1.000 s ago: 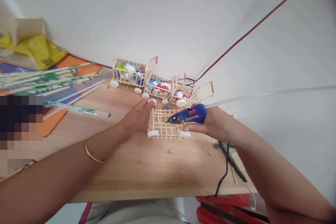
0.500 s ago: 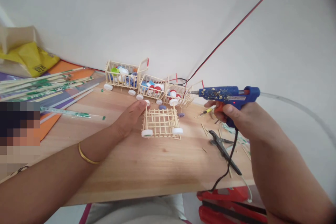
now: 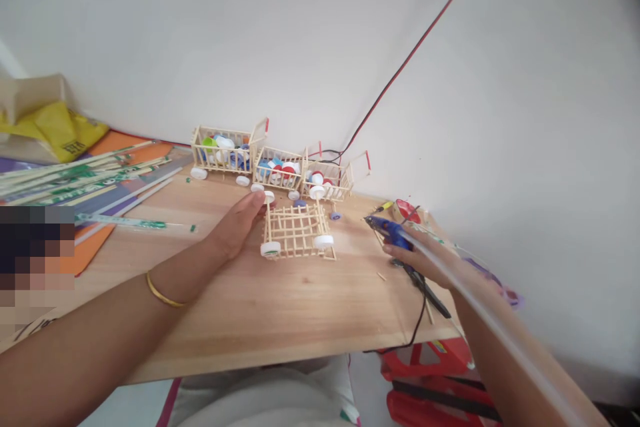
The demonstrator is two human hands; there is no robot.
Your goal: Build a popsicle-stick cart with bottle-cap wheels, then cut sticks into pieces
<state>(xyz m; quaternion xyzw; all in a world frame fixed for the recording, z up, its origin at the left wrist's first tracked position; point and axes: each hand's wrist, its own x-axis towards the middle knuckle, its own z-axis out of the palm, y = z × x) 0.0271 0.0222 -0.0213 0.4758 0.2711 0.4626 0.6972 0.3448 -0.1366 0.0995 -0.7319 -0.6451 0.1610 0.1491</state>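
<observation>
A small cart made of thin wooden sticks [image 3: 295, 230] lies wheels-up on the wooden table, with white bottle-cap wheels at its corners. My left hand [image 3: 240, 223] pinches the cart's far left wheel [image 3: 269, 197] between thumb and fingers. On the right, low over the table, my right hand [image 3: 425, 257] holds a blue hot glue gun [image 3: 393, 231], its nozzle pointing left. A clear glue stick [image 3: 465, 273] trails from the back of the gun across my forearm. Black-handled pliers [image 3: 430, 293] lie just below this hand.
Behind stand three stick carts [image 3: 223, 150] filled with coloured caps. Wrapped sticks [image 3: 100, 170] and a yellow bag [image 3: 70, 130] lie at left. A tape roll [image 3: 407, 211] sits at back right. A red stool [image 3: 430, 360] stands below the table edge.
My right hand has lowered the glue gun from the air toward the table and turned it. My left hand stays at the cart's wheel. The view has shifted slightly.
</observation>
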